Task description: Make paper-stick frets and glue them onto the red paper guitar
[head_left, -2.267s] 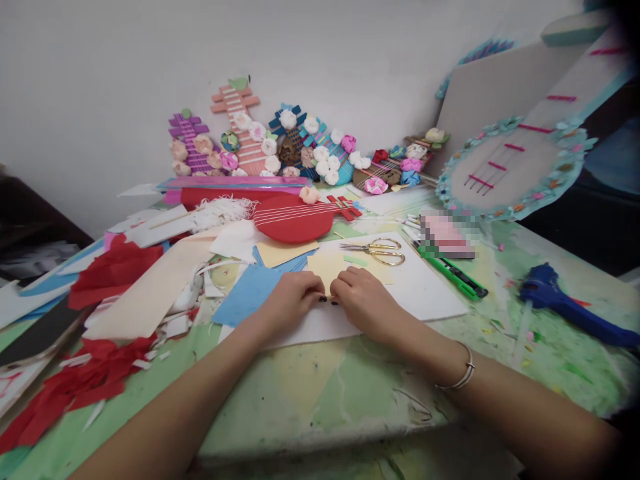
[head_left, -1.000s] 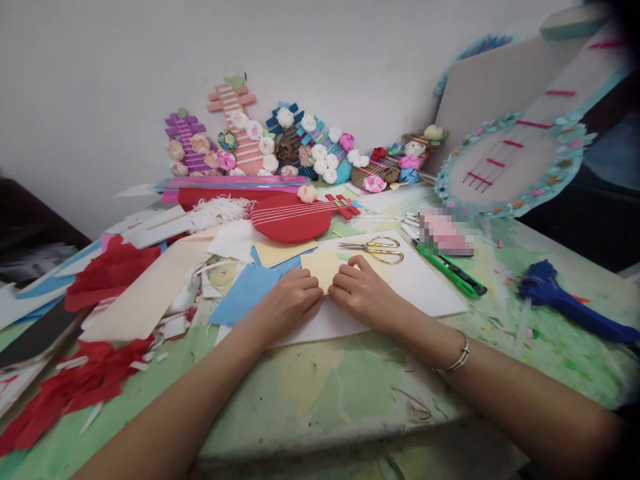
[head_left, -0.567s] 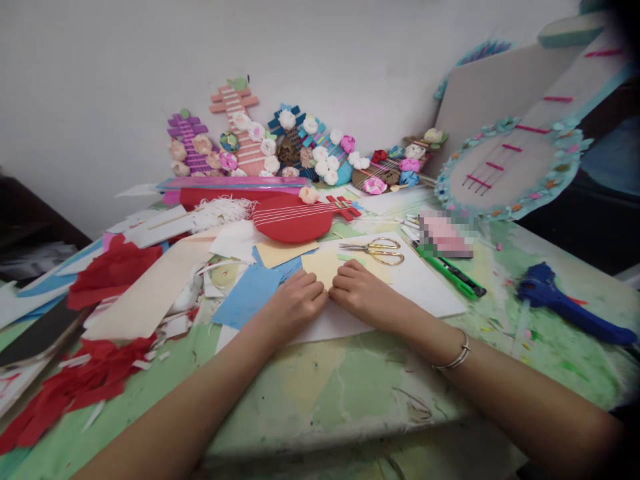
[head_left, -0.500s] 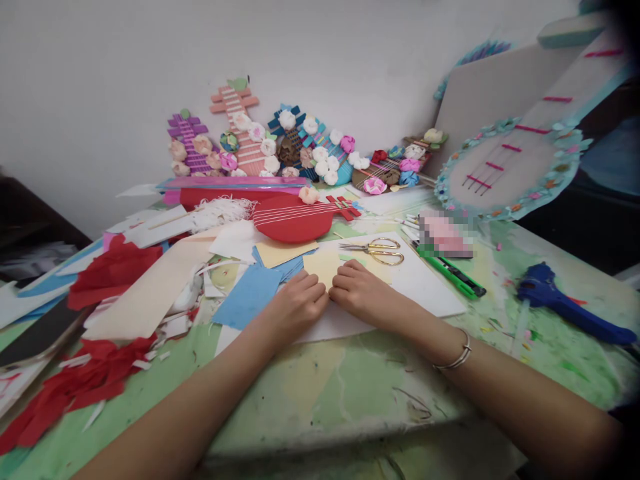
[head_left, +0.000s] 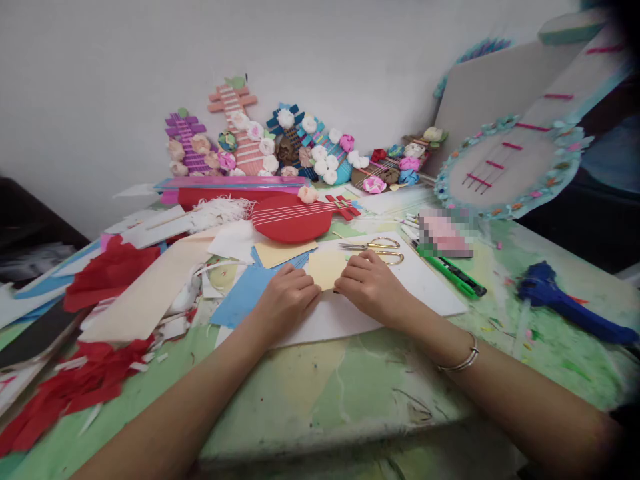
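A small pale yellow sheet of paper (head_left: 325,270) is held by its near edge over a white board (head_left: 425,287). My left hand (head_left: 290,293) pinches the paper's lower left side, fingers closed. On the lower right side, my right hand (head_left: 373,287) grips it too, with curled fingers. Under and beside my left hand lie blue paper squares (head_left: 240,293), and another yellow sheet (head_left: 283,253) rests on the blue ones behind. Gold-handled scissors (head_left: 367,247) lie just beyond my right hand, which covers a little of one handle.
Behind the papers lies a red paper lute (head_left: 293,219). A green craft knife (head_left: 450,273) and a blue glue gun (head_left: 570,300) are on the right. Red crepe paper (head_left: 110,273) and scraps clutter the left. Flower-trimmed model instruments (head_left: 245,147) lean on the wall.
My hands have moved apart, the left one to the left and the right one to the right. More of the yellow paper between them now shows.
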A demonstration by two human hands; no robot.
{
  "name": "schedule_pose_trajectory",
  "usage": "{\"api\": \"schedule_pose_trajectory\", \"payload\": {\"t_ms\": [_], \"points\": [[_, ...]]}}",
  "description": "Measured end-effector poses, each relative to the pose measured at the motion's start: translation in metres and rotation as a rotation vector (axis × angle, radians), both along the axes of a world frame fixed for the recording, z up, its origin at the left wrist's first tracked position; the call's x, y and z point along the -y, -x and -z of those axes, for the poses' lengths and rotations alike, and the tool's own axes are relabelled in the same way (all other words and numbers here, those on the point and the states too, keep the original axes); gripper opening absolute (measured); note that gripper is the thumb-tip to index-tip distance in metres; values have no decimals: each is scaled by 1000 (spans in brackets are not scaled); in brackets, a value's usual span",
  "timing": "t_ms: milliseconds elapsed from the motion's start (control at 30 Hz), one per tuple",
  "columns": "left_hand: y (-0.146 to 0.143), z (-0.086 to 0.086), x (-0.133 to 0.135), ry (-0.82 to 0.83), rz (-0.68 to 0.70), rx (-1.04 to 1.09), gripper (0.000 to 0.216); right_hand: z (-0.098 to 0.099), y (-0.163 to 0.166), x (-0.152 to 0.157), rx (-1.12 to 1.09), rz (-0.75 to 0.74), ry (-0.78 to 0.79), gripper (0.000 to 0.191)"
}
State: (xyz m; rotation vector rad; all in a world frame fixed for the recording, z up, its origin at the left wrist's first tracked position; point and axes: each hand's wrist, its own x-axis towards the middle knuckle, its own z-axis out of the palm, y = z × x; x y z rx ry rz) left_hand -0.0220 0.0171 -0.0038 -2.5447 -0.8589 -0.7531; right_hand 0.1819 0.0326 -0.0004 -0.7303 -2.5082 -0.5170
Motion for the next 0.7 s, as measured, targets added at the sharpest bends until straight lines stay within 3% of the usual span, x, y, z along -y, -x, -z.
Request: {"api": "schedule_pose_trajectory", "payload": {"t_ms": [467, 700], "points": [[-1, 1, 0, 131, -17, -37, 29, 0, 6, 8, 103, 107, -86, 20], [1, -1, -1, 87, -32, -102, 29, -1, 11, 13, 166, 124, -111, 24]]}}
